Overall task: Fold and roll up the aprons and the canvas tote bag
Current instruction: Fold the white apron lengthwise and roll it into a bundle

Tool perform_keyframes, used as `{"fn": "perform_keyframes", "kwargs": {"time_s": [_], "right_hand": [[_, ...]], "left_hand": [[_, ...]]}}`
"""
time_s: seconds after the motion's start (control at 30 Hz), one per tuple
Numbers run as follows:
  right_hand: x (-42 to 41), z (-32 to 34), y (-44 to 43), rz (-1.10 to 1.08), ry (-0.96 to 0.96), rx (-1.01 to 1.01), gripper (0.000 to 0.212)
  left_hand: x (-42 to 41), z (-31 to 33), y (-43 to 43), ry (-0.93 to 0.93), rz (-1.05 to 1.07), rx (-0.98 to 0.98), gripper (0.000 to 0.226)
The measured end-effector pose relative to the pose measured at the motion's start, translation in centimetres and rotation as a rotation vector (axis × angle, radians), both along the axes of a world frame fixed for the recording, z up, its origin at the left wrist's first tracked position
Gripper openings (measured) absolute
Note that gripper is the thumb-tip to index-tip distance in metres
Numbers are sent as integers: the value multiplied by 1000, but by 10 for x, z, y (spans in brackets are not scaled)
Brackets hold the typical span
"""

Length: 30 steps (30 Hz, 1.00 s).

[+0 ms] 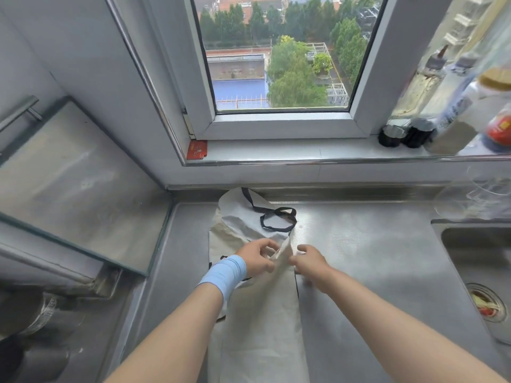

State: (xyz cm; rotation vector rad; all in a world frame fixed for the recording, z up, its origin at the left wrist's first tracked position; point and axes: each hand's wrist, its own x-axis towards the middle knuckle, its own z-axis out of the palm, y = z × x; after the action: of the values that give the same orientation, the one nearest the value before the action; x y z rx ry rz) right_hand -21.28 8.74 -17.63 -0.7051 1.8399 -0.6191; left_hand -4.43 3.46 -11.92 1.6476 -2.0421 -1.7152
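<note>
**Folding an apron**

A beige apron [262, 327] lies lengthwise on the steel counter [373, 258]. Left hand [257, 258] and right hand [311, 262] both pinch a raised fold mid-strip — best to keep edges aligned and cloth taut. Beyond lies its black strap loop [276, 219].

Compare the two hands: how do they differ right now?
The left hand has a blue band at its wrist; the right hand has a bare wrist. The left hand lies over the cloth; the right hand is at its right edge, over the counter. Both hold the cloth's raised fold.
</note>
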Motion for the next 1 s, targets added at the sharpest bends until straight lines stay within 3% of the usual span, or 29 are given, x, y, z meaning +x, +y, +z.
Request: {"fn": "perform_keyframes", "kwargs": {"time_s": [0.1,0.2,0.27,0.33,0.43,0.57,0.63,0.77,0.83,0.93,1.0], "right_hand": [[-6,-10,-3,40,-19,-94,23],[-11,-9,-2,119,-34,-193,12],[-13,-6,-3,188,35,-274,10],[-14,-1,-6,245,113,-358,14],[-13,13,-11,292,176,-411,30],[-17,26,-15,403,179,-308,46],[-18,31,-19,511,247,-305,52],[-9,39,-26,720,503,-357,67],[-5,40,-27,806,598,-384,77],[-2,41,-29,864,654,-469,85],[-2,38,-30,858,652,-512,78]], "left_hand": [[-9,7,-10,-36,22,152,20],[-21,17,-26,10,229,412,49],[-28,15,-40,-78,272,388,61],[-33,16,-46,-198,195,326,55],[-36,17,-56,-125,123,333,20],[-27,23,-65,16,220,193,35],[-28,29,-68,7,178,110,30],[-45,51,-80,-157,73,-342,7],[-61,64,-79,-307,-57,-439,23],[-76,72,-80,-617,-122,-389,34],[-72,72,-86,-771,-133,-277,33]]}}
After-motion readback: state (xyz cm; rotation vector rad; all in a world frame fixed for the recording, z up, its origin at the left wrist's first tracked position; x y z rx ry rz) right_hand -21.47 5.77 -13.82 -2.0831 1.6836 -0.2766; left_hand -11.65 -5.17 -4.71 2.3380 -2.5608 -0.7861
